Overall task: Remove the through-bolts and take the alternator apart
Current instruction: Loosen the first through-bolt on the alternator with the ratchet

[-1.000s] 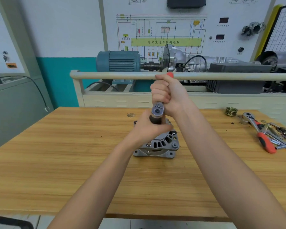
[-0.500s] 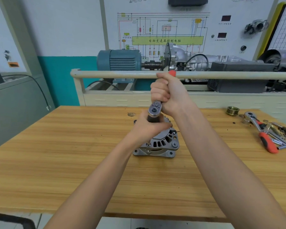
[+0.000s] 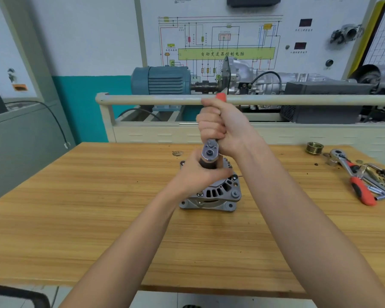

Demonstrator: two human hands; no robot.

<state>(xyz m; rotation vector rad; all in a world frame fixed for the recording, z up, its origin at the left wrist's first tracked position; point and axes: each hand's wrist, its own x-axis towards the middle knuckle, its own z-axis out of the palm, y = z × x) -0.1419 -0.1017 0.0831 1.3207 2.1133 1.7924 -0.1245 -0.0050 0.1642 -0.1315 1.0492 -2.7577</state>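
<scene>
**Ratchet on a loose alternator: slip and tip were the risks**

The alternator [image 3: 211, 192] stood on its end housing near the middle of the wooden worktop [image 3: 76, 207], with nothing clamping it down. A ratchet [image 3: 210, 151] rose from its top, the head and a dark socket below it showing between the two hands; which fastener the socket sat on was hidden. The left hand [image 3: 196, 174] was curled round the socket just above the housing. The right hand [image 3: 220, 127] was closed in a fist round the handle, whose red end poked out above the knuckles.

By my judgement, the main danger was the socket riding off the bolt head under a hard pull, which would round the head and throw the right hand's knuckles toward the rail [image 3: 165, 100] behind. With only the left hand steadying things, a sideways heave could also tip or spin the alternator across the worktop.

Off to the right lay a second red-handled ratchet [image 3: 356, 183], loose metal tools [image 3: 380, 185] and a brass-coloured pulley [image 3: 314, 148], all well apart from the work, so unlikely to be struck.
</scene>
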